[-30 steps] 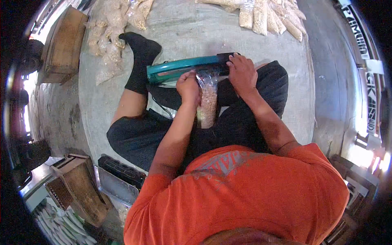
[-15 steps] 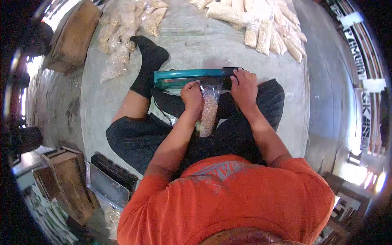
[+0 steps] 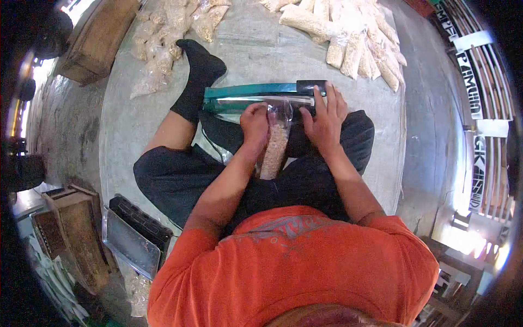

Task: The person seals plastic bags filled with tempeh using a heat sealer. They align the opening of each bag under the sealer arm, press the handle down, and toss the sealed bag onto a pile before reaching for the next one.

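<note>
A teal and black bar-shaped device (image 3: 245, 90) lies across my lap, its upper arm raised a little from the base. My left hand (image 3: 255, 126) pinches the top edge of a clear plastic bag (image 3: 275, 147) filled with pale pieces. The bag hangs upright between my legs, its top against the device's near edge. My right hand (image 3: 327, 114) rests with fingers spread at the black end of the device, the thumb below and the fingertips on the black part.
Filled bags (image 3: 348, 38) are piled at the upper right, more bags (image 3: 158, 49) at the upper left. Wooden boxes (image 3: 98, 41) stand at the left. A tray (image 3: 131, 242) lies at the lower left. My socked foot (image 3: 201, 68) is beyond the device.
The device's upper arm has lifted slightly from its base. My right hand's fingers have straightened and spread. My left hand still holds the bag top.
</note>
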Tool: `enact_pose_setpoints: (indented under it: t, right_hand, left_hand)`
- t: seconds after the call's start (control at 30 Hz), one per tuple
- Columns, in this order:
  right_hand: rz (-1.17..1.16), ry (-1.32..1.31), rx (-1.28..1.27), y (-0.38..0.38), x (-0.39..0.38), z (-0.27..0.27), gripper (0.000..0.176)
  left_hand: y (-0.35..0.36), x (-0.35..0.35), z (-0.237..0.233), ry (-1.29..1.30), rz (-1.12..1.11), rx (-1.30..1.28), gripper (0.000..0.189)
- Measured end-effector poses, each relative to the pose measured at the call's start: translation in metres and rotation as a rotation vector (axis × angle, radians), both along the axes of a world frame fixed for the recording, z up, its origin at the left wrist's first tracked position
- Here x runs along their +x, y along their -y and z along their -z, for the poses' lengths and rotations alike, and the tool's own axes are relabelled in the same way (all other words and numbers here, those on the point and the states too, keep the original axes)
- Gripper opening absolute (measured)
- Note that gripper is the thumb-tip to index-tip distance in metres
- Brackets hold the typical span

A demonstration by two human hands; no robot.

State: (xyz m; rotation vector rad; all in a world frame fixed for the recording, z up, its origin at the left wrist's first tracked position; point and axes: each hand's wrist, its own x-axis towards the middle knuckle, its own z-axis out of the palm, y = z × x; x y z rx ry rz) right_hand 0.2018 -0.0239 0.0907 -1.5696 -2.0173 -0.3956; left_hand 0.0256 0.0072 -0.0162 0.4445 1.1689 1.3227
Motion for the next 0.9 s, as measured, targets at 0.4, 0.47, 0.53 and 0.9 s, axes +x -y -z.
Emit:
enact_pose_setpoints:
  t: [0.4, 0.47, 0.53, 0.9]
  right_hand:
    - [0.011, -0.775, -0.564, -0.036, -0.003, 0.061, 0.039]
    - [0.032, -0.726, -0.563, -0.043, -0.008, 0.06, 0.031]
    - [0.062, -0.674, -0.563, -0.052, -0.002, 0.075, 0.025]
    - [0.095, -0.78, -0.471, -0.007, -0.005, 0.055, 0.035]
  left_hand:
    - [0.006, -0.005, -0.014, 0.105, -0.002, 0.033, 0.01]
    - [0.006, -0.005, -0.016, 0.113, 0.004, 0.028, 0.01]
    - [0.005, -0.003, -0.007, 0.157, 0.01, 0.032, 0.011]
    - [0.033, -0.012, -0.034, 0.093, 0.091, 0.002, 0.016]
